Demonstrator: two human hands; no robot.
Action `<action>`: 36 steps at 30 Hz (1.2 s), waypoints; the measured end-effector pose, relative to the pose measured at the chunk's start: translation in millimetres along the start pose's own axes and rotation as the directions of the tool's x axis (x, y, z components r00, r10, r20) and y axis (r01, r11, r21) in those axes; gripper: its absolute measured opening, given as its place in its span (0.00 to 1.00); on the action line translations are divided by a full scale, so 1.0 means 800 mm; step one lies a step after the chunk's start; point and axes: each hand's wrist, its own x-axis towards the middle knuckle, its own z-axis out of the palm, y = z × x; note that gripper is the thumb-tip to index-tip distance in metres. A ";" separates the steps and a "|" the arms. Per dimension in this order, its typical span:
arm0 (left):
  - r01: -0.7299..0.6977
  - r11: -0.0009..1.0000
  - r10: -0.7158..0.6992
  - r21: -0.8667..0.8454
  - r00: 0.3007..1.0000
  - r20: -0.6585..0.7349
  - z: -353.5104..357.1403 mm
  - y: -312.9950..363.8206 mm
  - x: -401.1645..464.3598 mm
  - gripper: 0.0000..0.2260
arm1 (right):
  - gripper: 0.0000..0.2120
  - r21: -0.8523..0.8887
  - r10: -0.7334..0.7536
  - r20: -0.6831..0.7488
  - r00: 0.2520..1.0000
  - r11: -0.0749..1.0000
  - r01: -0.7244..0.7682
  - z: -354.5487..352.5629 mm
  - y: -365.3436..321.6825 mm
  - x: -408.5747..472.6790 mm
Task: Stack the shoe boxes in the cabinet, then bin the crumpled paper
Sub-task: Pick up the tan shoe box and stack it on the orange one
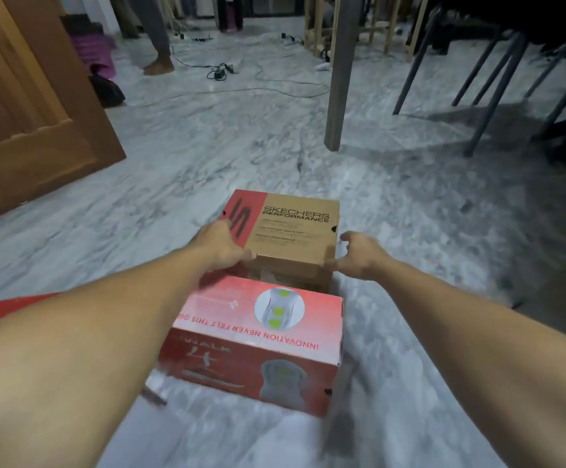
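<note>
Left hand [219,246] fingers gripping brown shoe box [291,231] (lid closed), right hand [359,255] fingers loosely spread beside it, red shoe box [258,346] nearer.

At frame centre the tan cardboard shoe box [290,228] bore a red band and black lettering, the red cardboard shoe box [258,346] below showed green dots, over grey-veined white marble floor [207,146].

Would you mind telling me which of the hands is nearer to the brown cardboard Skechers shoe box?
Left. The left hand rests on the brown cardboard Skechers shoe box at its near left corner; the right hand hovers just off its right side.
</note>
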 end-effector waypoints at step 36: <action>-0.162 0.845 0.091 -0.510 0.983 -0.162 -0.200 -0.001 -0.162 0.33 | 0.42 0.408 -0.199 -0.090 0.976 0.886 0.218 -0.154 -0.120 -0.216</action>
